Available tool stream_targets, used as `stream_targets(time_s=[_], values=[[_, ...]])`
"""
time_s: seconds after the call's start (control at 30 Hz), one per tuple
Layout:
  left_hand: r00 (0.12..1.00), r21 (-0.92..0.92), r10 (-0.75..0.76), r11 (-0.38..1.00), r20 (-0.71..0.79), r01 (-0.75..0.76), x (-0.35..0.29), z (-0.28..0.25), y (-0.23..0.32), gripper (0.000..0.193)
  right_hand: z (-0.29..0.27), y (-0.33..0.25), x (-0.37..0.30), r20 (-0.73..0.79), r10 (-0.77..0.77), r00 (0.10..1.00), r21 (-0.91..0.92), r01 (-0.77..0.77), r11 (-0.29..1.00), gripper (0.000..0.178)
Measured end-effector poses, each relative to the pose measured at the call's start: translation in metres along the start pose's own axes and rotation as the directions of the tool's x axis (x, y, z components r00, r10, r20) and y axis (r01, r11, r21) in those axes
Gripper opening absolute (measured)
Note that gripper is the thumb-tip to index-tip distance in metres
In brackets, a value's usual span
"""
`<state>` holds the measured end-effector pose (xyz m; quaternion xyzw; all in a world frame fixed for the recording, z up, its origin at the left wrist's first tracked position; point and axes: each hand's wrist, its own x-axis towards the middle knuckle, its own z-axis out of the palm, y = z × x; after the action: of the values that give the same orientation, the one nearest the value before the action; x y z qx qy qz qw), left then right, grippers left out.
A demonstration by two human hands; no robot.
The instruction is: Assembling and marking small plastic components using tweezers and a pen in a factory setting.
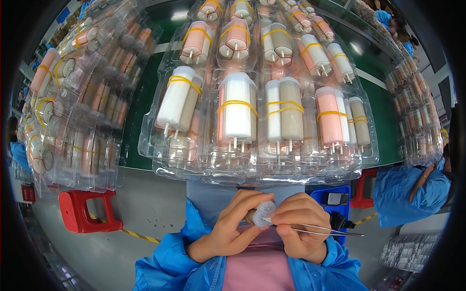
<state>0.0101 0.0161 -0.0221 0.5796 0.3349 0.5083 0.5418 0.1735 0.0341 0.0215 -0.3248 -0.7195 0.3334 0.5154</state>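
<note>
My left hand (233, 223) is wrapped round a bundle of tubes, its light grey end face (264, 213) turned up toward me. A bit of yellow band shows at the bundle's edge. In my right hand (303, 225) is a pair of thin metal tweezers (335, 233), whose long shanks stick out to the right. The right fingertips touch the end face, and a small white piece shows between them and it; which part it belongs to I cannot tell. Both hands are close together in front of my chest, below the near edge of the stacked clear plastic trays (257, 177).
Banded bundles of white, pink and grey tubes (236, 106) fill the trays on the green table (383, 140). More tray stacks (92, 111) rise at left and right. Red stools (90, 212), a blue bin (335, 196) and a person in a blue smock (407, 189) are nearby.
</note>
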Motion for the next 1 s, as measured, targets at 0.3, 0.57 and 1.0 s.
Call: stream_targets(time_s=[0.3,0.57,1.0], values=[[1.000,0.031,0.016,0.999,-0.007,-0.016,-0.0006,-0.0013,-0.0009,0.056,0.0018,-0.0007,0.0002,-0.005,-0.029,1.000,-0.065,0.028,0.998,0.016],[0.992,0.141,0.088,0.985,0.090,-0.100,0.0008,-0.0066,-0.0045,0.049,0.0067,0.0011,0.0008,-0.056,-0.094,0.994,-0.097,0.089,0.991,0.015],[0.992,0.100,0.084,0.991,0.089,-0.093,0.0012,-0.0067,-0.0042,0.049,0.0066,0.0030,-0.0021,-0.065,-0.095,0.993,-0.068,0.090,0.994,0.014]])
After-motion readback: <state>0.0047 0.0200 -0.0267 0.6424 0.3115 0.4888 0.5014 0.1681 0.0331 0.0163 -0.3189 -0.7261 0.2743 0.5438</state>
